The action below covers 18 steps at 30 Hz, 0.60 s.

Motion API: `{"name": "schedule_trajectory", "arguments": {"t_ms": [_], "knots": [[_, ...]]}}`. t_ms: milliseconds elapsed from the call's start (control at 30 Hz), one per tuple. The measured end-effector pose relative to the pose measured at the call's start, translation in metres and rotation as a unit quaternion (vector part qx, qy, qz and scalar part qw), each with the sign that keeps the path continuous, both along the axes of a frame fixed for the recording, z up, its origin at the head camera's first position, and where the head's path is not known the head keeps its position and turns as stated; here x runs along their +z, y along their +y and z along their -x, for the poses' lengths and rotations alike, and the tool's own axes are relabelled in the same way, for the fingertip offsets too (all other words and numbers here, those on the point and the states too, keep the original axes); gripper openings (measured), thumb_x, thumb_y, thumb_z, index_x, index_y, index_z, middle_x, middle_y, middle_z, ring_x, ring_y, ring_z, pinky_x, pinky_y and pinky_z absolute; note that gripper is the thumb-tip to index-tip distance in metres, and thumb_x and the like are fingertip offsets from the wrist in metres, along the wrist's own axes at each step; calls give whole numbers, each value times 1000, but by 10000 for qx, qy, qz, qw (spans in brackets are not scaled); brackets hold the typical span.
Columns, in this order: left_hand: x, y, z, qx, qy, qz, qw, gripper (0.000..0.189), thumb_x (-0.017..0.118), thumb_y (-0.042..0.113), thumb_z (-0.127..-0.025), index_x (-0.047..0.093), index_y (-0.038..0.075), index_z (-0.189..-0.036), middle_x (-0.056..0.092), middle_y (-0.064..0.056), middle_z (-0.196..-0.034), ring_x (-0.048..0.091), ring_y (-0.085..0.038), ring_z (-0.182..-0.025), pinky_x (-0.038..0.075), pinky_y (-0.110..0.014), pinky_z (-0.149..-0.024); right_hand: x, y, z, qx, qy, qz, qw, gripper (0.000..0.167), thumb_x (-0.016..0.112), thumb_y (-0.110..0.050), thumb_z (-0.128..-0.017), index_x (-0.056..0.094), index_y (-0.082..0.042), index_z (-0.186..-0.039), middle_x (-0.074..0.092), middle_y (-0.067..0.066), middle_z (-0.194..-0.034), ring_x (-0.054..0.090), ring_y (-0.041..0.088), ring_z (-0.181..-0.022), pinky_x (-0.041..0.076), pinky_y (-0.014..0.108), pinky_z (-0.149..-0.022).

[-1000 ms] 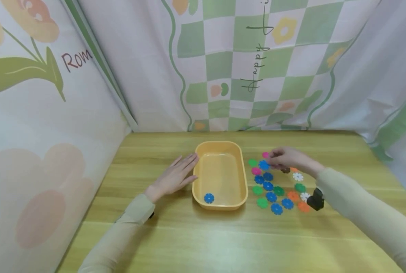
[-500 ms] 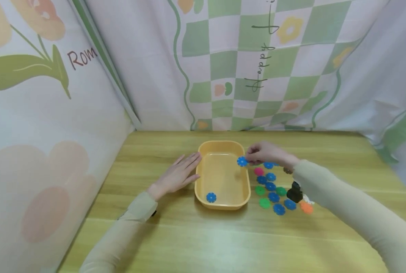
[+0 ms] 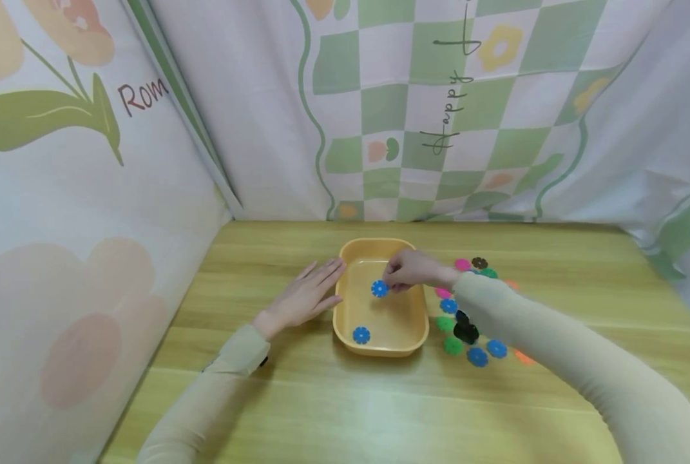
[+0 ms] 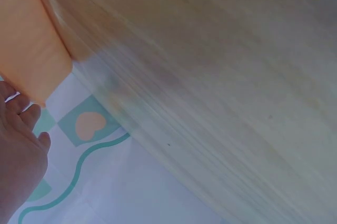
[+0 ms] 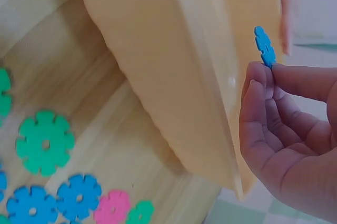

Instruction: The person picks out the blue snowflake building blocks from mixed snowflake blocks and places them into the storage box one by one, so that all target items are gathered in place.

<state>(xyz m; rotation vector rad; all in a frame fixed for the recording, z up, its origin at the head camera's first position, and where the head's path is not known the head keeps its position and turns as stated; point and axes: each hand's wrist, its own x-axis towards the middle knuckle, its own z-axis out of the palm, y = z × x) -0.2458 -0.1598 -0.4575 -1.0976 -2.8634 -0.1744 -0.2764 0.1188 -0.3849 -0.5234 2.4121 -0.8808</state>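
A blue snowflake disc [image 3: 379, 289] is pinched between thumb and finger of my right hand [image 3: 410, 269], over the yellow plastic tray [image 3: 382, 352]. The right wrist view shows this blue disc [image 5: 265, 47] edge-on, standing up from the fingertips. Another blue snowflake disc [image 3: 361, 335] lies on the tray floor at the near left. My left hand [image 3: 304, 298] has its fingers straight, with the fingertips at the tray's left rim. In the left wrist view, part of the left hand [image 4: 21, 145] shows beside the tray's wall [image 4: 31, 34].
Right of the tray lie several loose snowflake discs, among them a green disc [image 3: 453, 346], a pink disc [image 3: 462, 265], a brown disc [image 3: 480, 263] and a blue disc [image 3: 477, 357]. My right sleeve [image 3: 530, 322] covers part of them. A curtain [image 3: 379, 193] hangs behind the wooden table [image 3: 345, 406].
My right hand has picked up a blue disc from the scattered ones and carried it left, over the tray. The left hand has stayed at the tray's left rim.
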Motion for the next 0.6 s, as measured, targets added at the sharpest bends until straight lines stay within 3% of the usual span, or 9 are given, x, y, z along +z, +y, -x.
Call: {"name": "schedule_trajectory", "arguments": {"t_ms": [267,600], "knots": [[3,1,0,25,-96,23,9999,69,40,46,-105,15,12,-160,17,-8,-167,21,-23,-155,18,-50,-128,-15,-25,-2,152,-43,-314,9994,14,65,-10,-92,73,1,-89,73,6,-75,67,7,-64,62,24,-66],[3,1,0,39,-122,46,9999,69,38,47,-106,15,12,-160,17,-7,-167,20,-23,-155,18,-49,-128,-24,-42,-5,359,-85,-786,9962,12,67,-10,-90,73,-2,-83,72,4,-70,65,6,-59,57,19,-59]]}}
